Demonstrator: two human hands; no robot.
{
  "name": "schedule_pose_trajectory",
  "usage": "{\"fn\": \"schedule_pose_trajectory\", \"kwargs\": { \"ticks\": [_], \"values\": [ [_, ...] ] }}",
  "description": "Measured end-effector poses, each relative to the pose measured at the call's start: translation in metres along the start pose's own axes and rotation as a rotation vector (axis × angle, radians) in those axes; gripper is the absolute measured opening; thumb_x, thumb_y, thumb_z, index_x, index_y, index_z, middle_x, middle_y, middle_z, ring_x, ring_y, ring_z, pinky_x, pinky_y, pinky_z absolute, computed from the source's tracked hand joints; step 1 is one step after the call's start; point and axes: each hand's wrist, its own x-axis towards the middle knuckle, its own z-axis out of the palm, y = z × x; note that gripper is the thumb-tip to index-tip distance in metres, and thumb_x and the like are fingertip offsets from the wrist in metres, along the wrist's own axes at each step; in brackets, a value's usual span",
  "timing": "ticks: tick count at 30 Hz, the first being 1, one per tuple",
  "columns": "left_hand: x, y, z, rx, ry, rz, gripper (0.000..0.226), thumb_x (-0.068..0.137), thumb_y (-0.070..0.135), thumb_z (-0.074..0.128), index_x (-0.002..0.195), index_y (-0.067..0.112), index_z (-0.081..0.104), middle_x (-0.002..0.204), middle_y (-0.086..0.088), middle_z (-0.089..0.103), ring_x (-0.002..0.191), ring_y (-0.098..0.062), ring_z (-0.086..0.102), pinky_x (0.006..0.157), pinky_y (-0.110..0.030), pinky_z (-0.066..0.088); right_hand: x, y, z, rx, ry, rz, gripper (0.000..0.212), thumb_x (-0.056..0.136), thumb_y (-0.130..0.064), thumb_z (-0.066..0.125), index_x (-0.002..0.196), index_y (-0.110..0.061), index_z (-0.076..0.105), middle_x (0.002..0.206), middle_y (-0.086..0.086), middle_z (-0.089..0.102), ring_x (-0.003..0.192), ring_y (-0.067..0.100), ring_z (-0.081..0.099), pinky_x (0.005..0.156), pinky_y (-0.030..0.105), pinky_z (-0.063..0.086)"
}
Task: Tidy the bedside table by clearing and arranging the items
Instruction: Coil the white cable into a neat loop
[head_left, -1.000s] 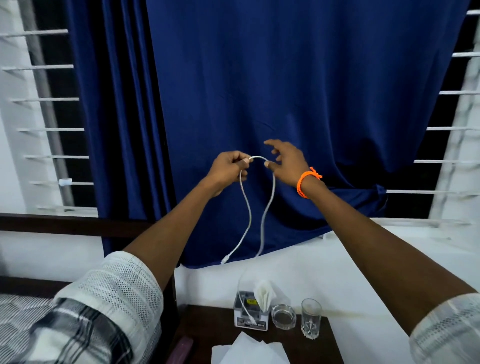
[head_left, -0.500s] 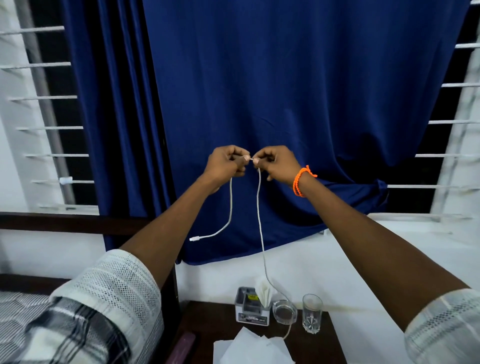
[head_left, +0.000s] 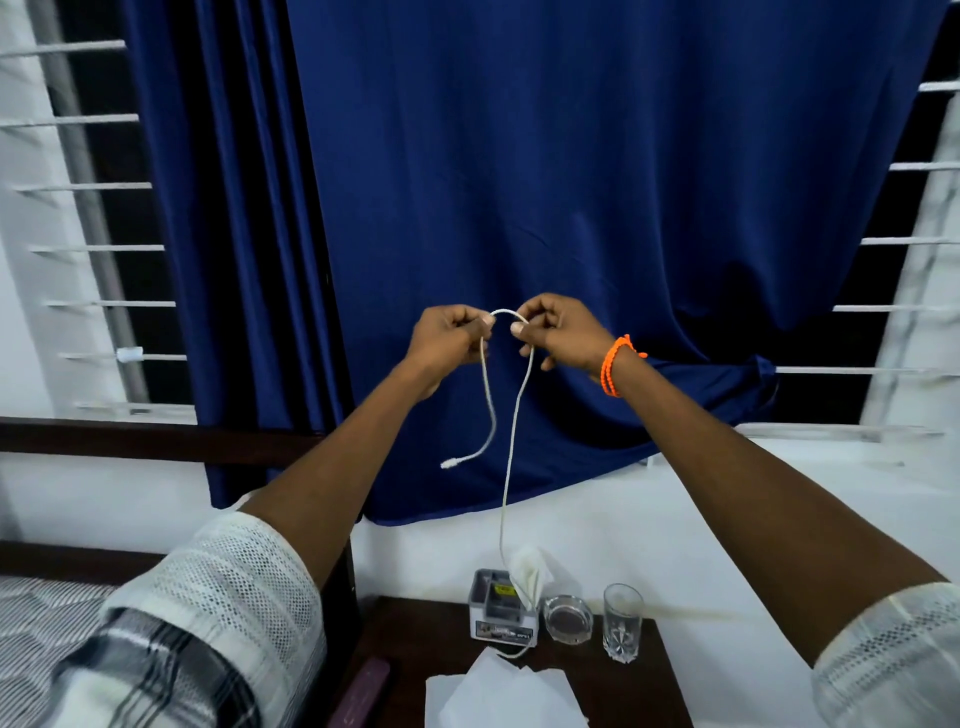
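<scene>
Cable (head_left: 511, 415) work is what the head view shows: you hold the white cable up in front of the blue curtain (head_left: 571, 182), your left hand (head_left: 449, 332) and right hand (head_left: 558, 330) each pinching it between thumb and curled fingers. Half a second ago your fists met with almost no cable between them; now they sit slightly apart and a short arch of cable bridges the gap, so you appear to be forming a loop to coil it. The free plug end (head_left: 449, 462) hangs below your left hand, less flung out to the side than before. The long strand drops from your right hand to the bedside table (head_left: 654, 691), passing the grey box (head_left: 501, 605) and ending by the tissues (head_left: 498, 696). Beside the box stand the ashtray (head_left: 568, 618) and glass (head_left: 622, 621). Most of the cable is not yet coiled, so tidying looks early.
</scene>
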Motion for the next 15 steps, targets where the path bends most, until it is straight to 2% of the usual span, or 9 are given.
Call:
{"fn": "schedule_pose_trajectory", "kwargs": {
  "ticks": [3, 7, 11, 15],
  "values": [
    [0.003, 0.006, 0.004, 0.004, -0.007, 0.005, 0.013, 0.098, 0.019, 0.068, 0.101, 0.008, 0.074, 0.085, -0.004, 0.07, 0.076, -0.014, 0.067, 0.076, -0.03, 0.063, -0.001, -0.001, 0.004, -0.022, 0.018, -0.053, 0.018, 0.093, -0.018, 0.068, 0.108, -0.011, 0.064, 0.089, 0.013, 0.072, 0.081, 0.022, 0.074, 0.053, 0.029, 0.054],
    [0.002, 0.005, 0.005, 0.004, -0.025, 0.014, 0.014, 0.095, 0.023, 0.073, 0.1, 0.01, 0.075, 0.084, -0.002, 0.071, 0.076, -0.013, 0.067, 0.076, -0.031, 0.063, 0.005, -0.008, 0.005, -0.054, 0.134, -0.082, 0.005, 0.095, -0.015, 0.063, 0.095, -0.015, 0.068, 0.082, 0.008, 0.073, 0.074, 0.019, 0.073, 0.051, 0.027, 0.052],
    [-0.005, -0.004, -0.001, 0.005, -0.019, -0.011, 0.02, 0.091, 0.022, 0.077, 0.102, 0.005, 0.074, 0.086, -0.006, 0.073, 0.076, -0.015, 0.069, 0.075, -0.032, 0.063, 0.007, -0.012, 0.003, -0.036, 0.271, -0.01, 0.012, 0.095, -0.014, 0.061, 0.085, -0.018, 0.066, 0.077, 0.005, 0.073, 0.065, 0.016, 0.072, 0.047, 0.026, 0.05],
    [-0.008, -0.007, -0.006, -0.02, 0.036, -0.008, 0.016, 0.092, 0.021, 0.076, 0.099, 0.006, 0.075, 0.088, -0.009, 0.075, 0.076, -0.018, 0.07, 0.076, -0.035, 0.064, 0.004, -0.007, 0.0, -0.091, 0.225, 0.015, 0.008, 0.091, -0.015, 0.066, 0.084, -0.019, 0.066, 0.076, 0.004, 0.074, 0.066, 0.015, 0.073, 0.048, 0.026, 0.05]
  ]
}}
